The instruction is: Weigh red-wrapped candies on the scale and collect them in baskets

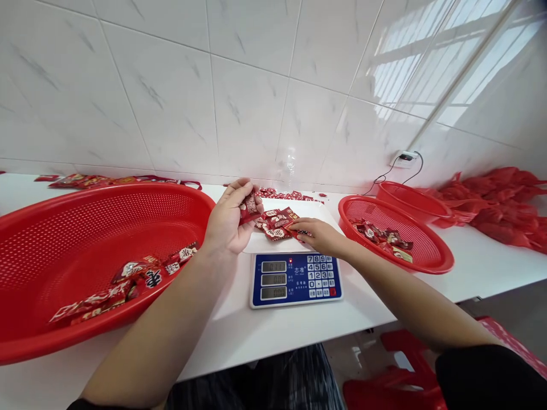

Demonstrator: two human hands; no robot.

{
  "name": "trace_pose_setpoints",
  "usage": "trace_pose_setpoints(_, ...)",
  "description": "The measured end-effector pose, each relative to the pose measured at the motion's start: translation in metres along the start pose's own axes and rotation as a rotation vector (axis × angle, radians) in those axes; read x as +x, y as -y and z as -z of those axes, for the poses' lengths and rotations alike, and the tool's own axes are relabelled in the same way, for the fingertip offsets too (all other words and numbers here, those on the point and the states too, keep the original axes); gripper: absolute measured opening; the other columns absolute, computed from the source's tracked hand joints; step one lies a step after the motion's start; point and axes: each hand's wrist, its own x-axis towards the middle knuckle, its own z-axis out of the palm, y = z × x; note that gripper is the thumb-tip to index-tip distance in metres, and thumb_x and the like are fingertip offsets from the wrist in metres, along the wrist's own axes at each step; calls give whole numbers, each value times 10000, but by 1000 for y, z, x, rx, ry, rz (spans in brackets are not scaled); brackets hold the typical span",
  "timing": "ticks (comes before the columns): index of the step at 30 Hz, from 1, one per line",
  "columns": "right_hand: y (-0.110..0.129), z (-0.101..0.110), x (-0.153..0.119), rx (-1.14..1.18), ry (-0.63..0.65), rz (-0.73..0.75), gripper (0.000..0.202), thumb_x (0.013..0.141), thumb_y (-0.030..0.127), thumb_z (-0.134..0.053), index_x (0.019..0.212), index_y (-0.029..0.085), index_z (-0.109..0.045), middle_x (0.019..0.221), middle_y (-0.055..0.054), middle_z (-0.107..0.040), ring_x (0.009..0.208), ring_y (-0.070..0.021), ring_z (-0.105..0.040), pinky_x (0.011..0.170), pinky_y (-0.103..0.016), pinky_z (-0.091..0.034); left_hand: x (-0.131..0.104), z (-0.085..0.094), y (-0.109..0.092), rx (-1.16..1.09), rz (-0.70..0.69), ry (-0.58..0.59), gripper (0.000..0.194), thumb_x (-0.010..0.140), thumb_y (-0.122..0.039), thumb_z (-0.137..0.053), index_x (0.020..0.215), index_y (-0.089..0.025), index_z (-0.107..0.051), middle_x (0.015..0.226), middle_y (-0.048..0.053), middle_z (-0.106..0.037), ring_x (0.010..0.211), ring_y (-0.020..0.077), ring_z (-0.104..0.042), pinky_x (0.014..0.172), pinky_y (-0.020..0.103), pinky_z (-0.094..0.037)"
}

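My left hand [233, 219] is closed around a small dark red snack packet [249, 207], raised over the left edge of the scale pan. Several red packets [277, 222] with white print lie in a pile on the white pan [322, 213] of a digital scale. My right hand [317, 234] reaches over the pan from the right, its fingertips pinched at a packet on the right side of the pile. In front of the pan is the blue keypad panel [296, 279] with three small displays and a lit red light.
To the left stands a large red perforated basket [98, 199] holding several packets. A smaller red basket [431, 259] with packets is on the right, another red basket [410, 200] behind it. Red bags [491, 199] are heaped far right. Small packets [290, 195] lie behind the scale.
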Motion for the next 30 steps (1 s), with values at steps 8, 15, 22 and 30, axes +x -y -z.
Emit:
trace_pose_setpoints(8,16,25,3,-27,-185,-21,237,888,259,-556,1108,261,-646,1155,-49,-649,1099,-215,-584,938,-447,-477,-1,-1,-1,-53,7,-105,159,752,-65,-517,850,-187,-545,734,7,-620,566,82,-557,511,179,-457)
trace_pose_setpoints(15,56,45,0,-90,-288,111,271,911,330,-537,1169,263,-586,1136,-54,-638,1096,-220,-567,917,-419,-478,3,2,11,-67,2,-82,364,599,52,-461,875,-180,-505,779,6,-586,613,82,-570,598,204,-495)
trace_pose_setpoints(22,75,34,11,-164,-286,308,275,889,317,-575,1163,298,-570,1081,-32,-629,1020,-215,-573,909,-414,-480,-7,-4,26,-9,63,41,360,727,56,-527,1003,-173,-496,812,30,-636,734,108,-635,612,175,-493)
trace_pose_setpoints(30,73,34,24,-201,-351,303,173,928,226,-472,944,244,-644,991,-26,-635,930,-177,-579,817,-345,-503,-9,-2,33,-89,203,185,45,863,-123,-558,822,-134,-572,723,2,-607,620,61,-583,616,180,-521)
